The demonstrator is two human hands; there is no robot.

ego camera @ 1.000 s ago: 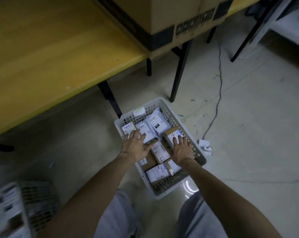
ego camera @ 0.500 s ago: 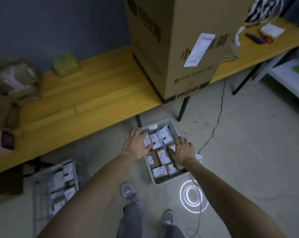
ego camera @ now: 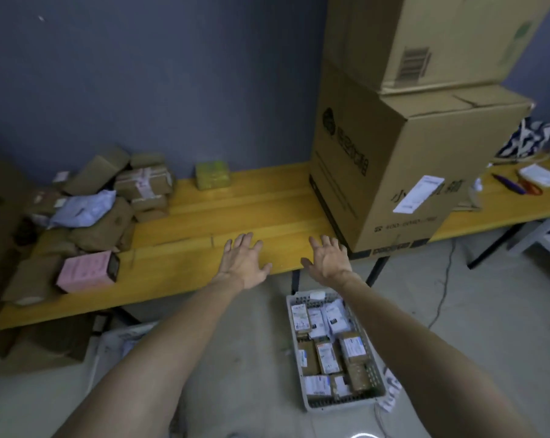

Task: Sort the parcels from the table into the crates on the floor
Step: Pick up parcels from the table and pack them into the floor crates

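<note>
Both my hands reach out over the front edge of the yellow table [ego camera: 235, 203], fingers spread and empty. My left hand [ego camera: 244, 260] is at the middle, my right hand [ego camera: 328, 257] just beside the big cardboard box. A pile of brown parcels [ego camera: 109, 200] with a pale blue mailer bag [ego camera: 84, 208] lies at the table's left end, and a pink box [ego camera: 85, 270] sits near its front edge. A small green parcel [ego camera: 212, 174] stands against the wall. On the floor below my right arm is a white crate [ego camera: 311, 406] filled with several small labelled parcels.
Two large cardboard boxes [ego camera: 393, 172] are stacked on the table to the right. Pens and a paper pad [ego camera: 540, 175] lie at the far right end. More boxes [ego camera: 46, 343] sit under the table at left. A cable [ego camera: 445, 279] runs across the floor on the right.
My hands have left the parcels in the white crate and risen to the table's front edge. The view has lifted from the floor to the table and wall.
</note>
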